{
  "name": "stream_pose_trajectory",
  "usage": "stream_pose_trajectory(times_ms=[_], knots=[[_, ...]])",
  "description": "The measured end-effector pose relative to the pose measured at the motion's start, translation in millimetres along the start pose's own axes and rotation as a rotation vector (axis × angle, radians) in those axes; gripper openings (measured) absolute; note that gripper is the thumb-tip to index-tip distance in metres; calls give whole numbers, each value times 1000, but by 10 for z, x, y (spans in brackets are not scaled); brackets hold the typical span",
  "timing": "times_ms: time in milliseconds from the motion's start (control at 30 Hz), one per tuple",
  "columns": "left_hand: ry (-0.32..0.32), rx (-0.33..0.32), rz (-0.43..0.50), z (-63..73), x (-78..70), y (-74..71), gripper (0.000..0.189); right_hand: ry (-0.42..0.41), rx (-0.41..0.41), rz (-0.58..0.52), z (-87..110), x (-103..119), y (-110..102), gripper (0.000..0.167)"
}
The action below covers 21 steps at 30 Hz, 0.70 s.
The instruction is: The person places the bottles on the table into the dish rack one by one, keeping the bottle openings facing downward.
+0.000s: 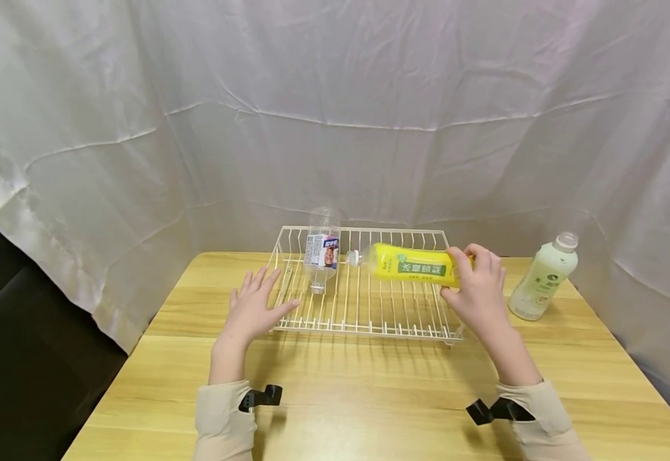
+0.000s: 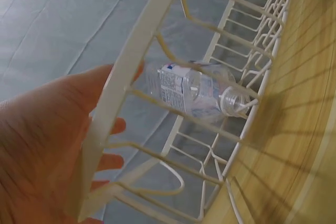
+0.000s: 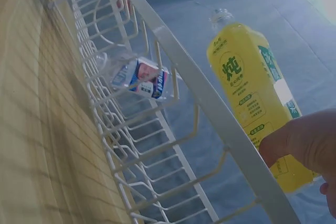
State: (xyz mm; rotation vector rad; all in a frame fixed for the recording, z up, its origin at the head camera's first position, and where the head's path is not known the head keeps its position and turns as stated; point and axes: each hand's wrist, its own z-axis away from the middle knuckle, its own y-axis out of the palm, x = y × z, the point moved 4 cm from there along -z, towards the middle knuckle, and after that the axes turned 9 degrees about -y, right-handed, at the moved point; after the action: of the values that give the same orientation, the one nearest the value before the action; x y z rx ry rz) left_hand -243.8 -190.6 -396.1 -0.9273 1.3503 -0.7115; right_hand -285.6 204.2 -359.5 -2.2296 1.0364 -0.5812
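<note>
White wrinkled cloth hangs as a backdrop behind and around a pale wooden tabletop (image 1: 369, 397) with a visible straight grain. Near the left edge of the white wire rack (image 1: 364, 323), the left hand (image 1: 252, 307) lies with its fingers spread and straight, the fingertips at the rack's left rim; the left wrist view shows the palm right against the thick outer wire, holding nothing. Both forearms wear beige sleeves with black clips at the wrists.

That rack sits toward the far middle of the tabletop, a shallow rectangular grid of thin coated rods with a raised back rail. Inside it, at the left part, a clear plastic bottle (image 1: 321, 256) with a white and blue label stands neck down, its cap end resting on the rods and its base leaning on the back rail.

Over the right part of the rack, the right hand (image 1: 476, 291) grips the base end of a yellow bottle (image 1: 410, 264) with a green label, fingers curled round it, holding it level with its small neck pointing left, close to the clear bottle.

Near the right edge of the tabletop, apart from the rack, a milky white bottle (image 1: 542, 278) stands upright with a pale cap.
</note>
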Motion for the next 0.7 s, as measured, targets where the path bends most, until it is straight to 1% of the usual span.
stream_pose_trajectory(times_ms=[100, 233, 400, 500, 600, 700], knots=[[55, -60, -10, 21, -91, -31, 85, -12, 7, 3, 8, 44, 11, 70], [152, -152, -33, 55, -263, -49, 83, -22, 17, -7, 10, 88, 38, 69], [273, -250, -71, 120, -498, -21, 81, -26, 59, -2, 29, 129, 87, 70], [343, -318, -107, 167, -627, -2, 81, -31, 82, 6, 35, 166, 109, 72], [416, -397, -131, 204, -735, 30, 81, -44, 84, 12, 35, 215, 118, 72], [474, -446, -113, 237, -823, 67, 81, -67, 78, 17, 37, 260, 122, 71]])
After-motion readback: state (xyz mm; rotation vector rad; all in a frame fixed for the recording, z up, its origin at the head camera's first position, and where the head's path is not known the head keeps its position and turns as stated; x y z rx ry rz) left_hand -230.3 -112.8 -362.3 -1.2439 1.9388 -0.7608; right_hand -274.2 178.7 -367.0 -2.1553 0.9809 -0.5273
